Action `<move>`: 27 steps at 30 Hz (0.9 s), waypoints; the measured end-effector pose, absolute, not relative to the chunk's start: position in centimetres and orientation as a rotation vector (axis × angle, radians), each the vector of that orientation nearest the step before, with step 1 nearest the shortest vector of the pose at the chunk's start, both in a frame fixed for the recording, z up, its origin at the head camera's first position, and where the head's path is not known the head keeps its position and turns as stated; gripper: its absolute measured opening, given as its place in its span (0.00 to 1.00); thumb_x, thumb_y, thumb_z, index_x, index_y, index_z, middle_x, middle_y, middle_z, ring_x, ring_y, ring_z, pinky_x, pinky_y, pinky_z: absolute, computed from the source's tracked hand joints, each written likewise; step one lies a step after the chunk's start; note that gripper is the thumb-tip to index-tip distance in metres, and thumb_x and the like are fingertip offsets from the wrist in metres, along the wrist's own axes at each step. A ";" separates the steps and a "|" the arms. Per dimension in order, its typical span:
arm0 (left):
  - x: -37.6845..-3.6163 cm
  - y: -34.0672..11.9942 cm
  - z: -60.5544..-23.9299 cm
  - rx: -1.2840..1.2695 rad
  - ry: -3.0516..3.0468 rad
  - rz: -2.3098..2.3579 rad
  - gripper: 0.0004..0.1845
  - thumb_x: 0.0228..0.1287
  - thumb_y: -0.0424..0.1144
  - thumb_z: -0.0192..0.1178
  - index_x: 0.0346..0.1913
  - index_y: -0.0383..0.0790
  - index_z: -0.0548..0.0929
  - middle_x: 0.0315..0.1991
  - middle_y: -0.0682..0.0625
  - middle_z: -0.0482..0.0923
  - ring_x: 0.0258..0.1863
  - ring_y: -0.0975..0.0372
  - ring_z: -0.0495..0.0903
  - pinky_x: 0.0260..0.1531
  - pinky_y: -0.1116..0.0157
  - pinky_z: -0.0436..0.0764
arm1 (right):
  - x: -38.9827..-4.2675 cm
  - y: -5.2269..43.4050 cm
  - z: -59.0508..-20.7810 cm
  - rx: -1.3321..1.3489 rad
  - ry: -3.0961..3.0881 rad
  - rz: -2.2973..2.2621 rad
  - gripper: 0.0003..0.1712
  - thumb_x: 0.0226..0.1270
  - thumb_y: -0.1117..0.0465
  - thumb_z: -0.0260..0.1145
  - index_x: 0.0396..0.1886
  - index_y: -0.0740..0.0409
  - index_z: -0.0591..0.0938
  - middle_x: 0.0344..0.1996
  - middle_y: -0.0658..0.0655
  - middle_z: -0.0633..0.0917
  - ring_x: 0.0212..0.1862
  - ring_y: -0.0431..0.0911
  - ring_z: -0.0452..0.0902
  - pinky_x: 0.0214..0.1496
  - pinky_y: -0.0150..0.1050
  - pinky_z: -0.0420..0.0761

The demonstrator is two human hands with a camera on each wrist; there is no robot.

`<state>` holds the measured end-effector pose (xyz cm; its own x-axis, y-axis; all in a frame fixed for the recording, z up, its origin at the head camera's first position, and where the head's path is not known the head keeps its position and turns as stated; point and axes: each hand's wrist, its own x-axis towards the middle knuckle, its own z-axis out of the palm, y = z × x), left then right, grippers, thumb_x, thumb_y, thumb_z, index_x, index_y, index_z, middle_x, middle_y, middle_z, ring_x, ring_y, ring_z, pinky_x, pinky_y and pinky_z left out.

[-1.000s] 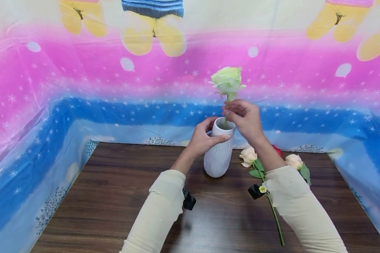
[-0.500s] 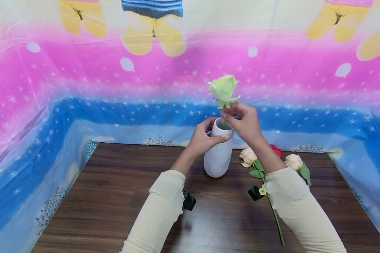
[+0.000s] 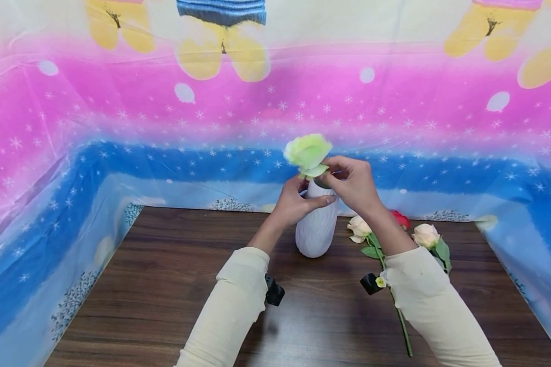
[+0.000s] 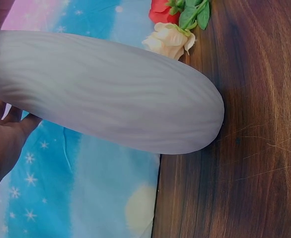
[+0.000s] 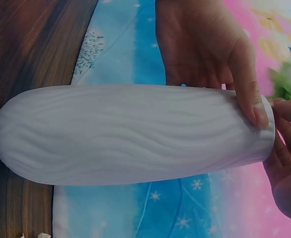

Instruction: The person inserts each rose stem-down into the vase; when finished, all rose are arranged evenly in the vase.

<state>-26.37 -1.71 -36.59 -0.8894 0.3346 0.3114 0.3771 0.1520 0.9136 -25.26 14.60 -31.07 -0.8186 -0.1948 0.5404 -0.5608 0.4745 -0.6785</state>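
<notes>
A white ribbed vase stands on the brown wooden table. My left hand grips it just under the rim, thumb across the front; the right wrist view shows that thumb along the vase's side. The pale green rose, blurred, leans left over the vase mouth. At the rim my right hand pinches the rose just below its bloom; the stem is hidden by the fingers and the vase. In the right wrist view, the rose's green head shows at the edge beside my right hand.
Right of the vase lie a cream rose with a long stem, a red rose partly behind the right forearm, and another cream rose with leaves. A patterned cloth hangs behind the table.
The green rose has sunk lower towards the vase and tilted left, its stem passing out of sight. My right hand has come down slightly with it. The left hand and vase stay put.
</notes>
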 end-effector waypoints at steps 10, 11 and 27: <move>-26.3 -1.7 -36.6 -0.725 -2.365 -1.880 0.32 0.62 0.41 0.72 0.69 0.46 0.73 0.68 0.47 0.75 0.69 0.51 0.75 0.67 0.45 0.76 | -24.6 15.1 -31.3 0.677 -2.320 1.202 0.09 0.65 0.72 0.68 0.44 0.67 0.89 0.43 0.67 0.90 0.46 0.59 0.89 0.54 0.56 0.86; -26.3 -1.7 -36.6 -0.728 -2.359 -1.881 0.32 0.62 0.40 0.72 0.69 0.46 0.73 0.68 0.47 0.76 0.69 0.51 0.76 0.67 0.45 0.76 | -24.5 15.2 -31.4 0.672 -2.322 1.202 0.09 0.65 0.72 0.68 0.44 0.67 0.89 0.43 0.67 0.90 0.48 0.59 0.88 0.55 0.56 0.86; -26.2 -1.5 -36.5 -0.679 -2.336 -1.955 0.35 0.61 0.39 0.72 0.70 0.45 0.71 0.67 0.45 0.76 0.69 0.52 0.75 0.69 0.46 0.75 | -23.5 18.3 -32.7 0.550 -2.400 1.379 0.12 0.71 0.66 0.67 0.50 0.64 0.87 0.51 0.64 0.87 0.60 0.40 0.79 0.60 0.41 0.84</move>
